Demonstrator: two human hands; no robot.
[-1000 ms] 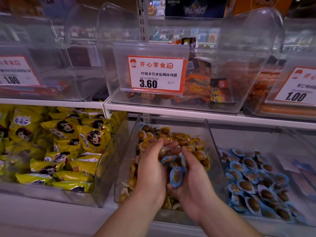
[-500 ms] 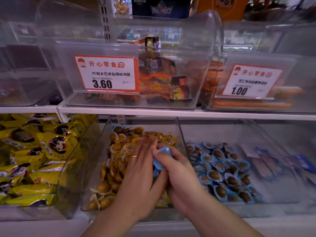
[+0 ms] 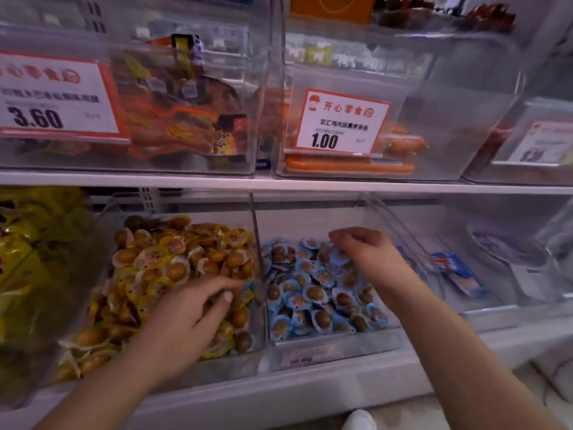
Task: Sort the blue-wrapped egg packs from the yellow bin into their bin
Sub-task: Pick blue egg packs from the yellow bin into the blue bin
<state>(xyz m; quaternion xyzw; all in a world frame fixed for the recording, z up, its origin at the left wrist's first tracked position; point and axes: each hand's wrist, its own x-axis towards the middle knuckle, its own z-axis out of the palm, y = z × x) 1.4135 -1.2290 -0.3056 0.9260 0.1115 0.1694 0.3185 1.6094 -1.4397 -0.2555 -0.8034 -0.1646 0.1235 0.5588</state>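
The clear bin of yellow-wrapped egg packs (image 3: 217, 369) stands on the lower shelf, left of the clear bin of blue-wrapped egg packs (image 3: 336, 347). My left hand (image 3: 189, 321) lies on the yellow packs (image 3: 161, 259) with its fingers stretched to the right. Its fingertips reach a stray blue-wrapped pack (image 3: 253, 290) against the bin's right wall. My right hand (image 3: 367, 254) hovers over the back of the blue bin with its fingers curled down. It pinches a blue-wrapped pack (image 3: 337, 256) just above the pile of blue packs (image 3: 310, 293).
A bin of large yellow snack bags (image 3: 28, 274) sits at far left. Right of the blue bin is a bin with a few blue-white packets (image 3: 459, 271). The upper shelf (image 3: 279, 183) carries clear bins with price tags, close above the lower bins.
My hands have parted: the right one carried blue packs from the yellow bin over to the blue bin, the left one reached back into the yellow bin. The view shifted right.
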